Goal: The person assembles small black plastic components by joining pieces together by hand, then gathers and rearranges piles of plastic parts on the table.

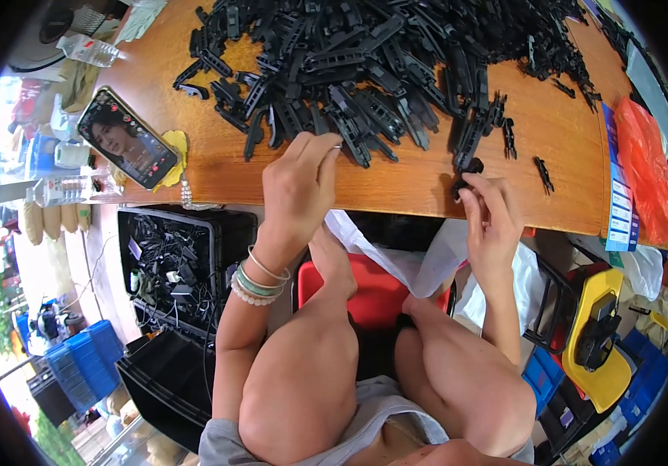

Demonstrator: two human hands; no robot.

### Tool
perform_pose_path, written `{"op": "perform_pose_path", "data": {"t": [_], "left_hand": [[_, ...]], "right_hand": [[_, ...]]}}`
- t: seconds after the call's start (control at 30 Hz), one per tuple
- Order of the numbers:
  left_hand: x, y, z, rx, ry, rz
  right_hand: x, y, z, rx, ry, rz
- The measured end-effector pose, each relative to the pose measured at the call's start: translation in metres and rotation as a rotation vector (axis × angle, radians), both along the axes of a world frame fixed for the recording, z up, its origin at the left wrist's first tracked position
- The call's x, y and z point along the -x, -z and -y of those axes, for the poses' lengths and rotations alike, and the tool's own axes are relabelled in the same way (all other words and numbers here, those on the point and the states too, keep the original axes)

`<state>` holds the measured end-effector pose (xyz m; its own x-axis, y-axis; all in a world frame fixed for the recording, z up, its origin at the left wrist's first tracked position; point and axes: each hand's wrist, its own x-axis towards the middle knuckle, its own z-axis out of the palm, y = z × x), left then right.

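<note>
A large heap of long black plastic parts (365, 58) spreads over the far side of the wooden table (225, 167). My left hand (299, 182), with bracelets on its wrist, is at the near edge of the heap. Its fingers are pressed together, and whatever they may hold is hidden. Close to the table's front edge, my right hand (495, 213) pinches a small black plastic part (467, 177) between thumb and fingers. Just beyond it lies one of the long black parts. Two small black clip-like pieces (543, 175) rest to the right of that hand.
A phone (128, 138) leans on a yellow stand at the left of the table. A red plastic bag (644, 167) and a blue-and-white printed sheet (619, 186) are at the right edge. Below left stands a black crate (217, 233) of black parts; a yellow stool (598, 349) is below right.
</note>
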<state>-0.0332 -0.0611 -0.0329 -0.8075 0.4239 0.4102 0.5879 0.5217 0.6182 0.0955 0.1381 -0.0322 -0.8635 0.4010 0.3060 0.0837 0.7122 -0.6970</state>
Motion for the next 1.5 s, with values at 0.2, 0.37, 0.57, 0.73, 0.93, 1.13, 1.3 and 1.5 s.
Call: {"op": "perform_pose_path", "data": {"t": [0.2,0.37,0.57,0.73,0.93,1.13,1.3,1.5], "left_hand": [[0.014,-0.003,-0.001,0.296,0.173,-0.206],[0.022,-0.005,0.001,0.395,0.351,-0.410],[0.026,0.006,-0.004,0.363,0.395,-0.527],[0.023,0.006,-0.005,0.393,0.436,-0.580],[-0.005,-0.002,-0.021,0.001,0.393,-0.642],[-0.033,-0.030,-0.049,-0.247,0.468,1.069],[-0.023,-0.028,-0.044,-0.154,0.587,1.277],[-0.052,-0.034,-0.044,-0.213,0.610,0.723]], "right_hand": [[0.012,0.008,0.001,-0.181,0.099,0.099],[0.000,0.020,-0.005,0.199,0.209,-0.018],[-0.016,0.016,-0.008,0.726,0.141,-0.238],[-0.026,0.022,-0.017,0.935,0.055,-0.264],[-0.027,0.007,-0.014,0.968,-0.008,-0.173],[-0.018,-0.017,-0.008,0.533,-0.364,-0.151],[-0.016,-0.017,0.000,0.362,-0.251,-0.177],[-0.028,-0.005,0.004,0.491,-0.203,-0.130]]}}
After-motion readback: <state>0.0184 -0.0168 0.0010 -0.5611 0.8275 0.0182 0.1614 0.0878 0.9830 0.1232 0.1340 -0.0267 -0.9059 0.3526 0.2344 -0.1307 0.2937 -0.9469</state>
